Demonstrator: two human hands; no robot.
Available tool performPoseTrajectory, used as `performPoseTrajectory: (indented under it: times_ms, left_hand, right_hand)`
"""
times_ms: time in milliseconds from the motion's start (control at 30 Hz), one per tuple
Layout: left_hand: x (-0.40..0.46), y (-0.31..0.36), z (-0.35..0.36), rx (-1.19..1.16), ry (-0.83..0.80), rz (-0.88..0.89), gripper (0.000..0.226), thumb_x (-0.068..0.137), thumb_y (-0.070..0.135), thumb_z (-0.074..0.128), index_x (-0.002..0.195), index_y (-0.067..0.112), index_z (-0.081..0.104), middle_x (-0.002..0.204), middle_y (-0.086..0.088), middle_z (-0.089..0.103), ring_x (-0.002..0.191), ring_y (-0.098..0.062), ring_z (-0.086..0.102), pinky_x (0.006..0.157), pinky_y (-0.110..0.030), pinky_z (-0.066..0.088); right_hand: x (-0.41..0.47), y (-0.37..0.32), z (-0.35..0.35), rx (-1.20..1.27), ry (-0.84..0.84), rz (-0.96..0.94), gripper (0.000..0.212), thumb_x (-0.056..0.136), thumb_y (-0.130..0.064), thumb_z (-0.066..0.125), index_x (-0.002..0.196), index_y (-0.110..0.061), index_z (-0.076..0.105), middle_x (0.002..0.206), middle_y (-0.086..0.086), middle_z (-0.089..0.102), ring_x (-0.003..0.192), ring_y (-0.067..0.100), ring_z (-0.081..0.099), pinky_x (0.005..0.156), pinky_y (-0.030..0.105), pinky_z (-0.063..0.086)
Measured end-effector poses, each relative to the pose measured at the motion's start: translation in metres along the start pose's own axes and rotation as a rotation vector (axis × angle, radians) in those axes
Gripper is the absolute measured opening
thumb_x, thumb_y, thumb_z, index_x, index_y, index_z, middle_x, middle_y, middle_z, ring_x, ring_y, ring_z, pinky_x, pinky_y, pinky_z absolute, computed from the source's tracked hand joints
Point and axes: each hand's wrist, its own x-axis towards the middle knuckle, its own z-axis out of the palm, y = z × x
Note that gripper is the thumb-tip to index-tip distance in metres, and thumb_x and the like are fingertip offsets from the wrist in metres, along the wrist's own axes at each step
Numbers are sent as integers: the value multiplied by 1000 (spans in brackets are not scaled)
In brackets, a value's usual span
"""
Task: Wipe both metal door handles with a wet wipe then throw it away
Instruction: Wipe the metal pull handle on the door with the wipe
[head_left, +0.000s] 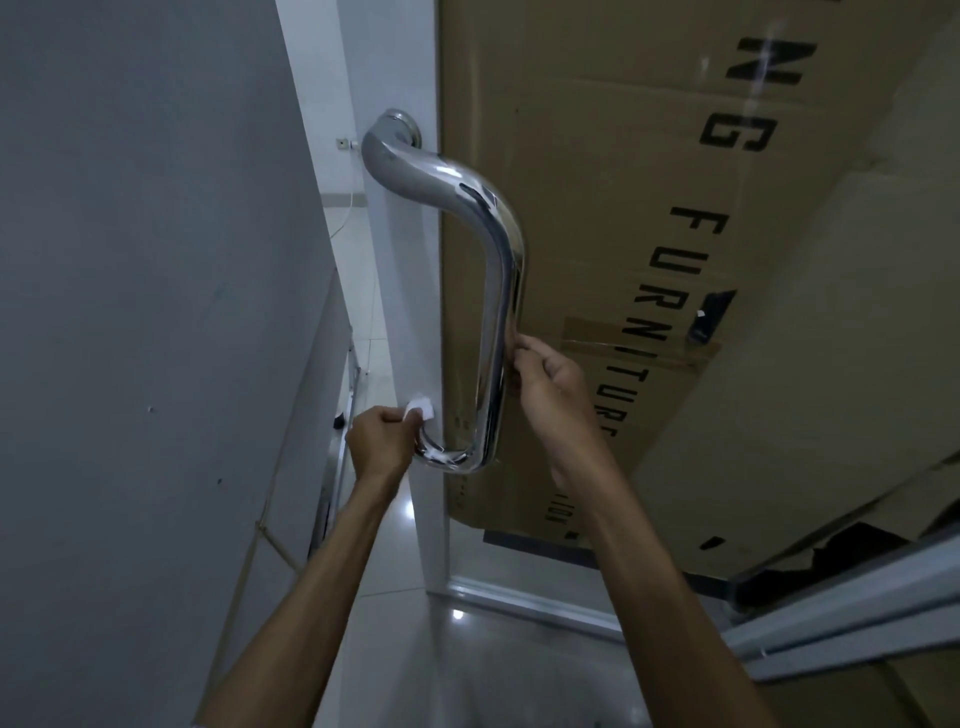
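- Door handle (498, 291): polished metal tube, mounted upright on the edge of a glass door (405, 291); it bends in to a round mount at the top and curves back toward the door at the bottom.
- Left hand (382, 441): at the handle's lower bend, fingers curled tight round a white wet wipe (421, 408). The wipe shows above the knuckles, just beside the bottom curve; the curled fingers touch the tube there.
- Right hand (550, 382): at the right side of the handle's straight run, above the left hand. Fingers (519, 345) are bent, with the tips against the tube; whether they wrap round it cannot be told.
- Cardboard sheet (649, 234): brown, printed with black letters, seen behind the glass to the right of the handle.
- Wall (145, 312): grey, on the left.
- Floor (467, 649): glossy pale tiles below.
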Motion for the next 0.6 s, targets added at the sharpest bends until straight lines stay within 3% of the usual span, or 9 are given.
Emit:
performPoseTrajectory:
  times_ms: [67, 133, 200, 267, 333, 400, 500, 567, 600]
  left_hand:
    - [23, 4, -7, -215, -174, -321, 17, 86, 16, 84, 89, 6, 71, 83, -10, 71, 72, -20, 68, 64, -37, 58]
    - [35, 5, -19, -368, -374, -518, 24, 86, 16, 84, 100, 6, 68, 88, -11, 72, 76, -23, 70, 63, -38, 56]
    - [38, -4, -24, -472, -484, -577, 18, 92, 15, 78, 104, 4, 68, 92, -12, 76, 75, -22, 76, 63, -37, 59]
    - [37, -15, -26, -609, -578, -594, 17, 98, 13, 69, 111, 3, 70, 106, -14, 77, 83, -23, 80, 66, -36, 63]
    - [35, -21, -28, -636, -634, -579, 19, 99, 15, 66, 114, 4, 70, 113, -14, 77, 91, -23, 79, 76, -39, 64]
    - [35, -15, -28, -500, -574, -517, 18, 96, 17, 74, 109, 5, 70, 106, -14, 77, 87, -24, 78, 77, -39, 61]
    - [33, 5, -19, -167, -351, -342, 25, 84, 20, 87, 90, 5, 68, 96, -17, 75, 78, -23, 73, 65, -33, 59]
    - [22, 22, -8, 210, -211, -102, 25, 86, 20, 86, 84, 4, 67, 88, -15, 73, 68, -20, 68, 56, -26, 50]
    - [14, 30, 0, 436, -154, 36, 21, 90, 18, 82, 91, 3, 67, 91, -16, 71, 74, -22, 69, 59, -28, 49]
  right_hand:
    - [-2, -1, -1, 21, -6, 0, 30, 110, -25, 43, 127, -32, 67, 114, 10, 72, 109, 29, 61, 92, 18, 42]
    - [-5, -2, -1, 38, -15, -1, 29, 110, -24, 42, 121, -35, 67, 112, 7, 71, 111, 29, 56, 88, 13, 36]
    - [-7, -4, -2, 42, -15, -14, 29, 110, -23, 42, 117, -36, 67, 110, 8, 72, 109, 29, 57, 88, 13, 37]
    - [-6, -3, -2, 37, -13, -15, 30, 110, -21, 42, 119, -34, 68, 104, 3, 75, 100, 23, 64, 84, 11, 47]
    - [-6, -3, -2, 28, -3, -10, 33, 110, -19, 41, 123, -28, 69, 92, -9, 78, 85, 4, 71, 66, 6, 53]
    - [-8, -5, -1, 4, -7, -12, 36, 110, -18, 39, 122, -26, 71, 95, -7, 79, 88, 2, 72, 72, 11, 56]
    - [-10, -5, 2, 2, -21, -28, 37, 110, -18, 37, 112, -34, 70, 110, 15, 74, 108, 32, 63, 95, 39, 48]
    - [-11, -5, 3, -6, -29, -34, 37, 110, -19, 36, 113, -37, 68, 112, 17, 72, 112, 37, 60, 99, 46, 45]
    - [-11, -4, 3, -8, -27, -36, 37, 110, -19, 36, 112, -38, 68, 111, 17, 73, 110, 37, 61, 97, 43, 46]
